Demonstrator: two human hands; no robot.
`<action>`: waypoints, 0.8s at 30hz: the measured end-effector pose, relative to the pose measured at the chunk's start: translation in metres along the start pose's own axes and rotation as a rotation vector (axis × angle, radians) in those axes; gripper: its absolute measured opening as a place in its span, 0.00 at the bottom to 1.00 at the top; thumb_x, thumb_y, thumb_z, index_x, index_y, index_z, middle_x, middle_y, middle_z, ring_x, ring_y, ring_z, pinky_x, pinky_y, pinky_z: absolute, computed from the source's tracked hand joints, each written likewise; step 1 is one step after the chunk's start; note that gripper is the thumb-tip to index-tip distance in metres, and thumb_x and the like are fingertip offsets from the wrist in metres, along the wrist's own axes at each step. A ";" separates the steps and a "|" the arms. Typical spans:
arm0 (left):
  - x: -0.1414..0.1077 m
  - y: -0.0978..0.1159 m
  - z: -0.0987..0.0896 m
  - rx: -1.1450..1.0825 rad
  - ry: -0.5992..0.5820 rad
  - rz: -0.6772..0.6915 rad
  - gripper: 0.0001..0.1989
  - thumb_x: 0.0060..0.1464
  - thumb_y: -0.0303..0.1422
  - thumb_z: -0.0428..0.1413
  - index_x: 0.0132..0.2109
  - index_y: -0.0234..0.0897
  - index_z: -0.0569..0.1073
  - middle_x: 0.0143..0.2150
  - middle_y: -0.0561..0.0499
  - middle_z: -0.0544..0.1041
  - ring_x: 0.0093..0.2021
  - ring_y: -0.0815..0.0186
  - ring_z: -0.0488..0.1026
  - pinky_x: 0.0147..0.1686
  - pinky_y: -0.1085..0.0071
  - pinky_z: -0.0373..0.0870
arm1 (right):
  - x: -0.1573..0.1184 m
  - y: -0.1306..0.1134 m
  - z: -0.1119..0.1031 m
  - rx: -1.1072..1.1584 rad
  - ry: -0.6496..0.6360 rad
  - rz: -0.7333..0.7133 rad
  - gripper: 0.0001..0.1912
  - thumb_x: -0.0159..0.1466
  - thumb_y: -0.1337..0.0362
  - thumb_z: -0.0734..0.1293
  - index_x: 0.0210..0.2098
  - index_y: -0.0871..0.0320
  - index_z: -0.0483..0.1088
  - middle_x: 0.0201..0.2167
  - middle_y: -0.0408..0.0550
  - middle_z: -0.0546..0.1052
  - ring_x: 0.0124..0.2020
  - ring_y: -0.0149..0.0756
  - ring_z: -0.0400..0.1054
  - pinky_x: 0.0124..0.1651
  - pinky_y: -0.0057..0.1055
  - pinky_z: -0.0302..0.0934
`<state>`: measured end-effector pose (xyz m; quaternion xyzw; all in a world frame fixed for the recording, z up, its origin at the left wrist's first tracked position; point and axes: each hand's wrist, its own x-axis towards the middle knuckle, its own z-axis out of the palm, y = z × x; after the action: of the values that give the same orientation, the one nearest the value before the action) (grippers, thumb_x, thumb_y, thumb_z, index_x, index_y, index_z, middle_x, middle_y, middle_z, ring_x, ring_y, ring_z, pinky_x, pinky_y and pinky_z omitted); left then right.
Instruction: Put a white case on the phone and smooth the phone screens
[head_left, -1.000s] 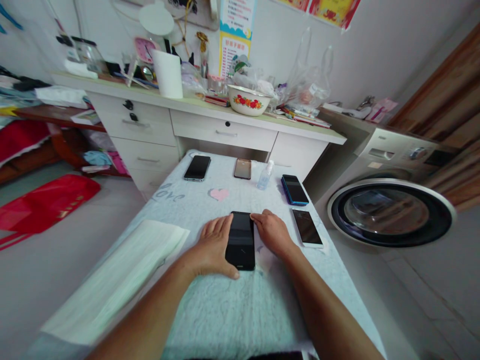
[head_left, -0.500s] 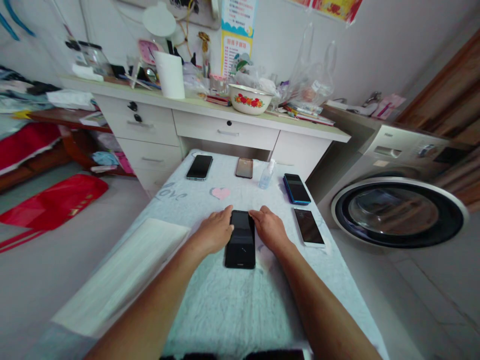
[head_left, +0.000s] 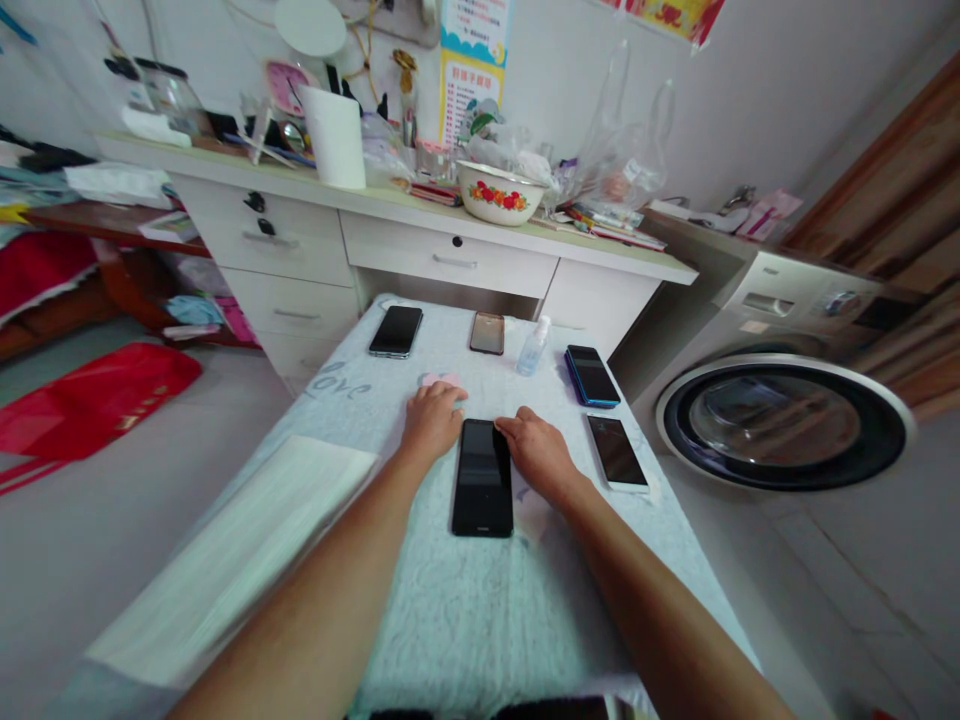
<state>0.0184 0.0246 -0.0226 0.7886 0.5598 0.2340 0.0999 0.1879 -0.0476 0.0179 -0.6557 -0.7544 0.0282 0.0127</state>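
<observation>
A black phone [head_left: 482, 485] lies flat, screen up, on the cloth-covered table [head_left: 450, 620]. My right hand [head_left: 534, 448] is closed at the phone's upper right corner, thumb and finger pressed against its edge. Just off the upper left corner, my left hand [head_left: 433, 418] rests over the cloth with its fingers apart, holding nothing and partly covering a pink heart print. Farther back are another dark phone [head_left: 396, 331], a brown phone case [head_left: 487, 333] and a clear spray bottle [head_left: 533, 347]. To the right lie a blue-edged phone [head_left: 592, 376] and a white-framed phone [head_left: 617, 453].
A folded white cloth [head_left: 240, 560] lies along the table's left side. Behind stands a white desk [head_left: 450, 255] with a flowered bowl [head_left: 501, 195] and a paper roll [head_left: 334, 140]. A washing machine [head_left: 780, 300] stands at the right, a red bag [head_left: 97, 400] at the left.
My left hand has left the phone's left edge and moved up, its fingers now over the heart print. My right hand stays at the upper right corner. The view has shifted slightly.
</observation>
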 end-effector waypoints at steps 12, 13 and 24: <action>0.000 0.001 -0.003 -0.020 0.005 -0.017 0.16 0.51 0.26 0.50 0.46 0.42 0.72 0.49 0.49 0.72 0.51 0.57 0.66 0.51 0.59 0.62 | 0.016 -0.028 -0.002 -0.023 -0.004 -0.099 0.19 0.70 0.59 0.50 0.45 0.50 0.70 0.38 0.47 0.67 0.34 0.33 0.67 0.35 0.28 0.56; 0.001 0.001 -0.003 -0.019 0.001 -0.021 0.16 0.50 0.26 0.50 0.46 0.42 0.73 0.49 0.49 0.72 0.51 0.57 0.66 0.51 0.60 0.62 | 0.017 -0.029 -0.003 -0.023 -0.006 -0.106 0.19 0.70 0.59 0.50 0.45 0.50 0.70 0.38 0.47 0.67 0.34 0.33 0.66 0.35 0.28 0.56; -0.001 0.000 -0.001 -0.026 0.009 -0.019 0.15 0.51 0.26 0.50 0.45 0.42 0.73 0.48 0.49 0.72 0.51 0.57 0.66 0.51 0.60 0.63 | 0.016 -0.024 -0.004 -0.010 -0.028 -0.104 0.19 0.70 0.58 0.50 0.48 0.48 0.70 0.39 0.47 0.68 0.35 0.33 0.67 0.36 0.27 0.56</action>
<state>0.0174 0.0241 -0.0218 0.7809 0.5646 0.2436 0.1099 0.1625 -0.0354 0.0232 -0.6151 -0.7878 0.0329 0.0001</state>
